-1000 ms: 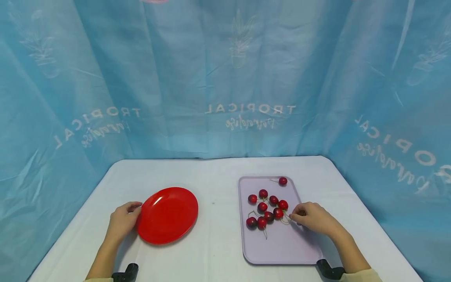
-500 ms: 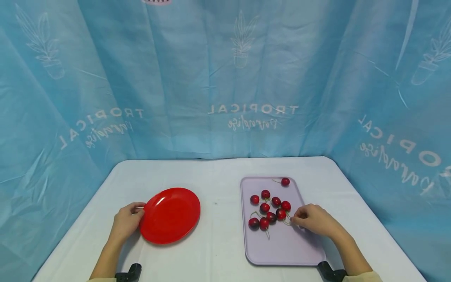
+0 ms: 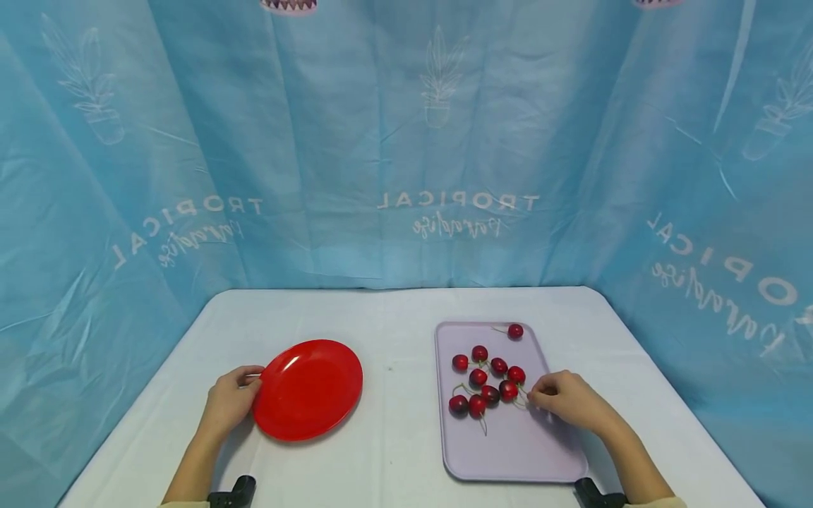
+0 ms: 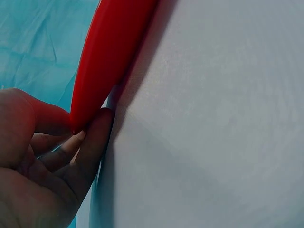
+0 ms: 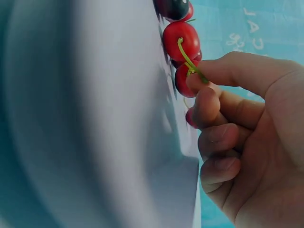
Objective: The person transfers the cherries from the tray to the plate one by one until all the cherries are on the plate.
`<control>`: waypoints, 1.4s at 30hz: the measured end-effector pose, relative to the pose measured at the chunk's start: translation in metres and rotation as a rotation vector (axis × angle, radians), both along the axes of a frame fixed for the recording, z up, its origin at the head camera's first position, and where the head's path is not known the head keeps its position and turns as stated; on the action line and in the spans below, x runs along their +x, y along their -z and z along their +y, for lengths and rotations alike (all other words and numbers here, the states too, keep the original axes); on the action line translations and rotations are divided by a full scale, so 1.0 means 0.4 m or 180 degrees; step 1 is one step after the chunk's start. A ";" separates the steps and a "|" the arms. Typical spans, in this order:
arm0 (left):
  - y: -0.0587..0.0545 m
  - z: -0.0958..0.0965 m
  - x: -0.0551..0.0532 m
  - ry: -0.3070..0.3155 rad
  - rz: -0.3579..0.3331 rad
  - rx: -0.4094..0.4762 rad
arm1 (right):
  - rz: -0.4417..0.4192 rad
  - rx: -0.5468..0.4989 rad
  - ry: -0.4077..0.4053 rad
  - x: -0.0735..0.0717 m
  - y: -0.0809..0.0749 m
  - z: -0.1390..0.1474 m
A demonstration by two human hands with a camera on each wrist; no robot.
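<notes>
A cherry [image 5: 171, 42] on the tray [image 3: 502, 444], its stem [image 5: 184, 52] pinched by your right hand [image 3: 568, 398]; the work looks barely begun.
That cherry sits at the right side of a loose group; of nine other cherries [image 3: 490, 395], one lies apart at the tray's far end. All are on the tray and none on the plate [image 3: 311, 388], so only the grasp looks done and every cherry is left. Well apart from the tray, your left hand [image 3: 229, 402] grips the plate's left rim; that wrist view is dim, so whether the rim is raised is hard to tell. Beneath is a white table [image 3: 400, 451]; behind, a blue curtain [image 3: 330, 169].
</notes>
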State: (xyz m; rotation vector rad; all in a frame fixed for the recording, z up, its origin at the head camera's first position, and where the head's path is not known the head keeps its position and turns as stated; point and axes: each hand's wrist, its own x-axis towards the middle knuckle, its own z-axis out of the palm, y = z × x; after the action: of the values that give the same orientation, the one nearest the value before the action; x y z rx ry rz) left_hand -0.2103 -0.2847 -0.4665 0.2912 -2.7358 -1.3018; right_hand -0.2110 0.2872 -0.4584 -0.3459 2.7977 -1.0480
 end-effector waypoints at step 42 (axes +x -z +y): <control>0.007 0.006 0.012 0.0022 -0.0073 0.0281 | 0.0361 -0.0133 0.0163 -0.025 -0.058 -0.057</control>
State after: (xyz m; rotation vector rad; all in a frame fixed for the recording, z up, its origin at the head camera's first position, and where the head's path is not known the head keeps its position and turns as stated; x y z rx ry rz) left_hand -0.2054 -0.2823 -0.4692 0.3059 -2.7047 -1.4323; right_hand -0.2210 0.2644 -0.4351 -0.3508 2.9024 -1.1336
